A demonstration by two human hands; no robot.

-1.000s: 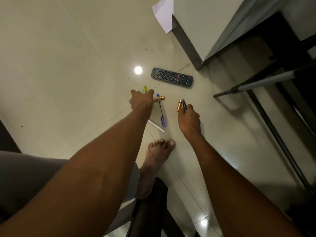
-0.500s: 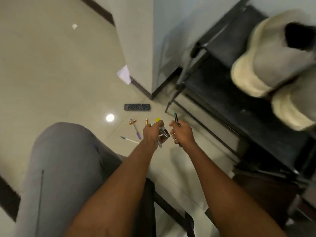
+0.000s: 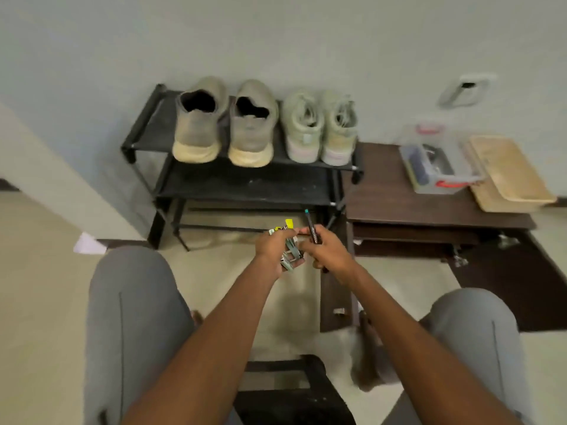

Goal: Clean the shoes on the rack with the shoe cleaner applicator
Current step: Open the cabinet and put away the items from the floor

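Observation:
A black shoe rack (image 3: 147,118) stands against the wall ahead. Its top shelf carries a grey pair of shoes (image 3: 196,127) with cream soles on the left and a smaller pale green pair (image 3: 319,127) on the right. In front of the rack, my left hand (image 3: 273,250) grips a bundle of pens and markers (image 3: 290,250), one with a yellow cap. My right hand (image 3: 325,250) holds a dark pen with a teal tip (image 3: 312,228), pointing up. The two hands are close together, almost touching. I see no shoe cleaner applicator that I can name.
A dark wooden low table (image 3: 399,204) stands right of the rack, with a clear plastic box (image 3: 441,161) and a beige tray (image 3: 509,176) on it. My grey-trousered knees frame the view. A white paper (image 3: 89,243) lies on the floor at left. The frame is blurred.
The view has swung up from the floor to the rack. Both hands lifted off the floor with the pens, leaving the remote and loose pens out of view.

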